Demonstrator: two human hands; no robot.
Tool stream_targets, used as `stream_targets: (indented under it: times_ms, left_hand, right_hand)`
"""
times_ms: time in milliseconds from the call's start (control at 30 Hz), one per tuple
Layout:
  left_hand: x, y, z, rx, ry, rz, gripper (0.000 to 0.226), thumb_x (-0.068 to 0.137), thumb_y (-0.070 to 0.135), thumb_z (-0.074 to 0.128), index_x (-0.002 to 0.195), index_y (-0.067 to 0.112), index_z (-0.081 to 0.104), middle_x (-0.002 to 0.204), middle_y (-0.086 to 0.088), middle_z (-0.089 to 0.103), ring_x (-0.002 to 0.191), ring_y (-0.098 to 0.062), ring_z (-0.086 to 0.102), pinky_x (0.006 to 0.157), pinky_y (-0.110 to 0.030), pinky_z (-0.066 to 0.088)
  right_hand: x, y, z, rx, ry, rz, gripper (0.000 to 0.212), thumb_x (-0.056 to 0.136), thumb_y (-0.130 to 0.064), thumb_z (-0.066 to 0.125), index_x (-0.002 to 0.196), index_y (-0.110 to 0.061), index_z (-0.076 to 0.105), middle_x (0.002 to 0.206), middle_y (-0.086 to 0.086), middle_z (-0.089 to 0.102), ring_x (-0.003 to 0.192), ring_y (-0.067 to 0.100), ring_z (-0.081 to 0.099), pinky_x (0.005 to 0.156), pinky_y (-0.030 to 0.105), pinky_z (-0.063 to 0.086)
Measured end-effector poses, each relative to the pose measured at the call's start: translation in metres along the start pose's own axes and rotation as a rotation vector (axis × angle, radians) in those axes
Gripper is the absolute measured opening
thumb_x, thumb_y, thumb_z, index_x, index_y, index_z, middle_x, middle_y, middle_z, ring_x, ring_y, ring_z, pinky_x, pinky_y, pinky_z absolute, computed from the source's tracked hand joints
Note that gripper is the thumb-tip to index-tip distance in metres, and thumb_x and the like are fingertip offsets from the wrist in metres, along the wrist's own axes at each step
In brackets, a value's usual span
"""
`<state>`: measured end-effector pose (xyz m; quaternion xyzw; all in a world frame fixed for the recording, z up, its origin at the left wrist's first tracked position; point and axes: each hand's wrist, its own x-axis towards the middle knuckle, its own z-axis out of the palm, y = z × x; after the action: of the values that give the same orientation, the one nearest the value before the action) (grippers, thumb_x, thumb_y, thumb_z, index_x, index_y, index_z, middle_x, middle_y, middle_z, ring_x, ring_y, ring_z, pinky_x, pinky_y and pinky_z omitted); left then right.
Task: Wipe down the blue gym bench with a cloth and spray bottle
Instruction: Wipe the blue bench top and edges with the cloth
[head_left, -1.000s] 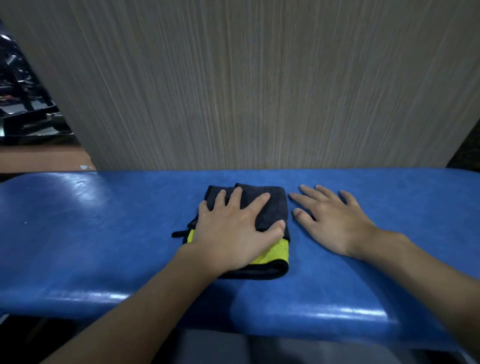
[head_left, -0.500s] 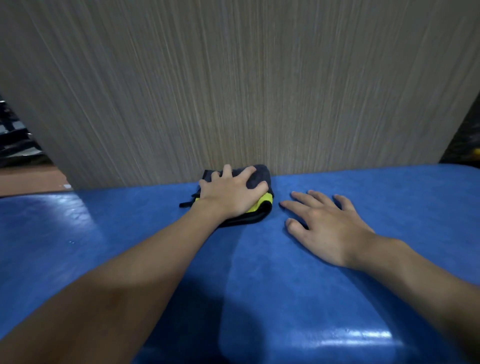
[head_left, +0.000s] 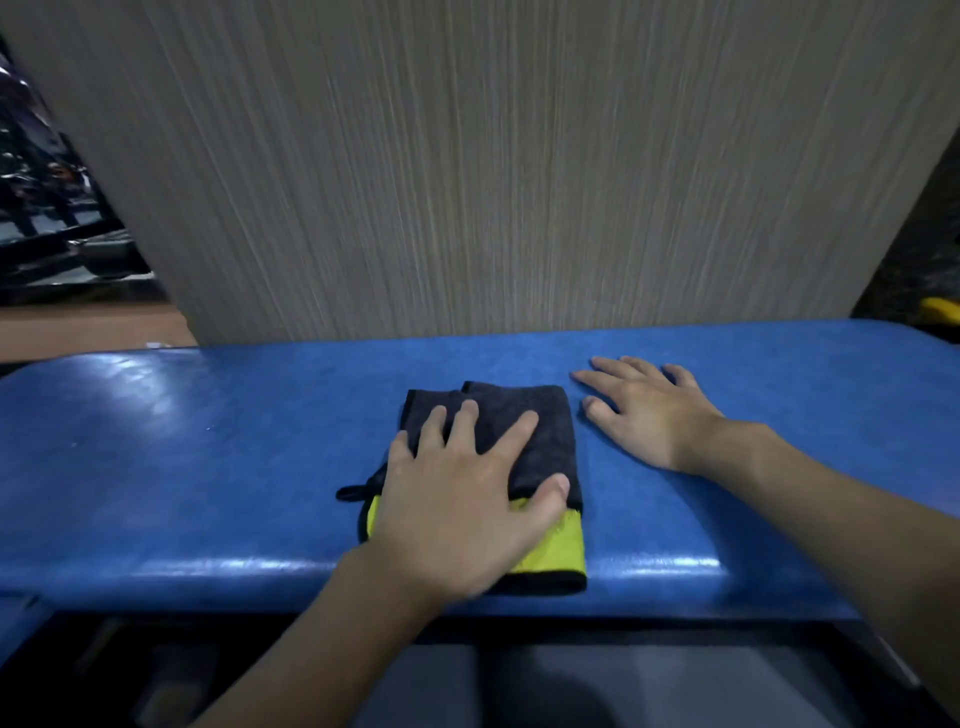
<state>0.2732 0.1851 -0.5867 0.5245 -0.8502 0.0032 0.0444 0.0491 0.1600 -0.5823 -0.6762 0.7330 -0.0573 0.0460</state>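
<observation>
Head view: the left hand (head_left: 457, 504) lies flat with its fingers spread and straight, pressing a folded dark cloth (head_left: 524, 421) with a yellow side onto the blue counter (head_left: 208, 467) at centre frame. It grips nothing. The right hand (head_left: 644, 410) rests open, palm down on the padding, just right of the cloth and apart from it. The cloth's near edge sits at the counter's front lip, so a stroke toward the bottom of the frame could drag it off. Because the folds are not pinched, they may bunch. No spray bottle or other container shows.
</observation>
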Motion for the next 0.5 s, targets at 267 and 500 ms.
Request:
stream_targets:
  times_ms: [267,500]
  left_hand:
    - [-0.001,0.003,-0.006,-0.029,-0.027,0.002,0.077,0.081,0.083,0.015,0.152,0.056,0.002,0.169,0.001,0.003,0.154,-0.027,0.000,0.121,-0.057,0.003]
    - [0.077,-0.007,0.002,-0.046,-0.018,-0.029,0.076,0.079,0.083,0.016,0.151,0.057,0.012,0.166,0.001,0.016,0.151,-0.030,0.013,0.117,-0.058,0.012]
  right_hand:
    - [-0.012,0.001,-0.003,0.058,0.085,0.033,0.052,0.102,-0.052,0.029,0.152,-0.037,0.032,0.164,-0.010,0.019,0.152,0.016,0.012,0.120,0.056,0.005]
    - [-0.010,0.003,0.003,-0.019,-0.017,-0.017,0.058,0.100,-0.058,0.020,0.155,-0.040,0.020,0.166,-0.011,0.009,0.153,0.017,0.004,0.121,0.052,0.003]
